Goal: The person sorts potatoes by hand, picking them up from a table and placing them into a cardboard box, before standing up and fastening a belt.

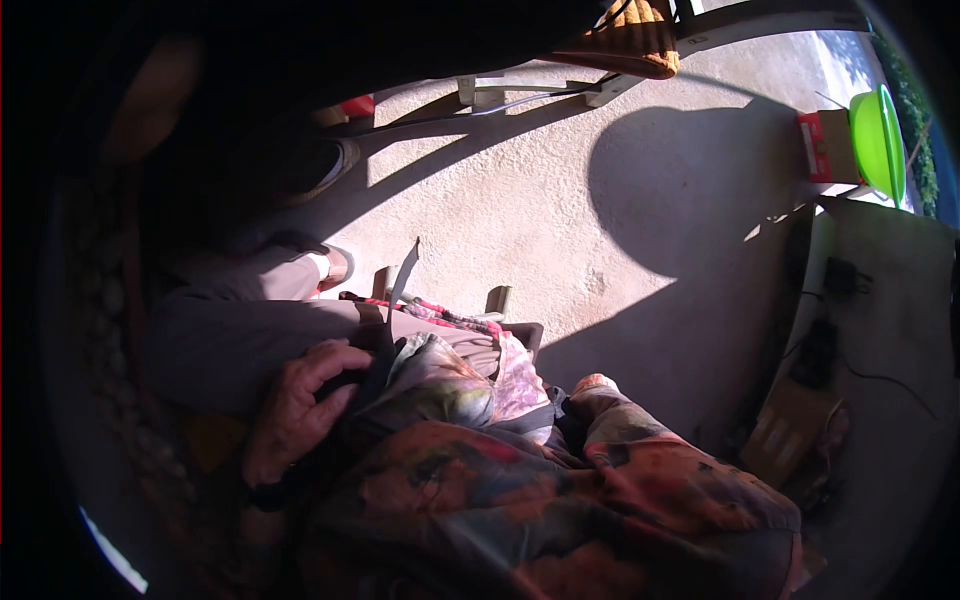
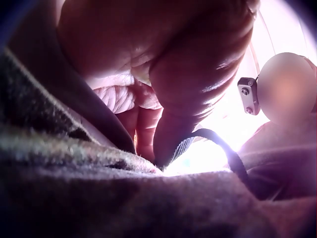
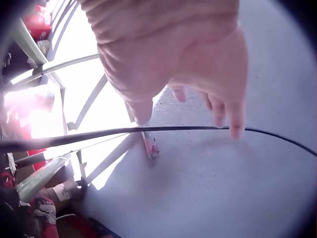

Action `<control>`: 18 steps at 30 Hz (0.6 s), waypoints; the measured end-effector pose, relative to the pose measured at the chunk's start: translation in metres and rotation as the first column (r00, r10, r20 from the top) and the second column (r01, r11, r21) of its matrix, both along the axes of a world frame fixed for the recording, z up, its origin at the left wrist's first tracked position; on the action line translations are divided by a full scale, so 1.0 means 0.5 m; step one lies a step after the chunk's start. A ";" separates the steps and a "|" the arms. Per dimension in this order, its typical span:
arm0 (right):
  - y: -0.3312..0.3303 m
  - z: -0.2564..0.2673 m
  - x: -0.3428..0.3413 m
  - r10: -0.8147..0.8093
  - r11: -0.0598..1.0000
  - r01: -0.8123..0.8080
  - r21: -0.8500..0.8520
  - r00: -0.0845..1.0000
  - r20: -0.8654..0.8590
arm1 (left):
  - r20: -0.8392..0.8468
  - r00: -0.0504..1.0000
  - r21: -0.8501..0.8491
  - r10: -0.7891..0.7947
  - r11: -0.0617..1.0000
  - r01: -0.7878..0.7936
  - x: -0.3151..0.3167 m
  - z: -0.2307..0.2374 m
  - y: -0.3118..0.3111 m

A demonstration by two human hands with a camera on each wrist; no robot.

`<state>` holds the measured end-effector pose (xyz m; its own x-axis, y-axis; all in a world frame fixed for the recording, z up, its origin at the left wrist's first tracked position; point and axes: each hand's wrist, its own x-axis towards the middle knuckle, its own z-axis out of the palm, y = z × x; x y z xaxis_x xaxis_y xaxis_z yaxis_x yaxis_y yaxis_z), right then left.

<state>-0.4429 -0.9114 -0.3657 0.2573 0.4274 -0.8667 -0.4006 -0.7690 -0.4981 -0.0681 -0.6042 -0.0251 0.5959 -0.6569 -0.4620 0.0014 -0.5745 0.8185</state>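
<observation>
At the lower left of the head view my left hand (image 1: 305, 405) is bent around a dark strap (image 1: 378, 372) over the lap. Close up in the left wrist view, thumb and fingers of the left hand (image 2: 163, 64) meet at the fabric (image 2: 99, 193), where the black strap (image 2: 228, 148) loops out to the right. My right hand (image 3: 173, 54) hangs with relaxed, parted fingers in the right wrist view; a black cable (image 3: 188, 128) crosses at its fingertips. Below the thumb is a small red and white piece (image 3: 151, 146); whether they touch I cannot tell.
A green basin (image 1: 878, 145) stands by a red and brown box (image 1: 828, 145) at the upper right. Black adapters with cables (image 1: 820, 350) lie at the right. An orange ribbed thing (image 1: 640, 38) is at the top. Pale bars (image 3: 44, 178) fill the right wrist view's left side.
</observation>
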 end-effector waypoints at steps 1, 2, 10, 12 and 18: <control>0.003 0.000 -0.006 0.002 1.000 -0.002 0.015 1.000 0.005 | -0.026 1.000 0.015 0.017 1.000 -0.016 0.000 0.001 0.001; 0.005 0.001 -0.010 0.005 1.000 -0.005 0.029 1.000 0.011 | -0.026 0.999 0.018 0.020 1.000 -0.019 0.000 0.003 0.001; -0.051 -0.012 0.057 0.131 0.983 -0.146 0.111 0.983 0.128 | -0.060 0.994 -0.005 0.093 0.996 -0.093 -0.003 0.031 0.004; -0.060 -0.012 0.073 0.168 0.974 -0.189 0.129 0.974 0.154 | -0.036 0.991 -0.017 0.126 0.992 -0.126 -0.008 0.032 0.024; -0.106 0.003 0.142 0.275 0.938 -0.314 0.148 0.932 0.234 | 0.053 0.962 -0.044 0.267 0.963 -0.265 -0.025 0.056 0.090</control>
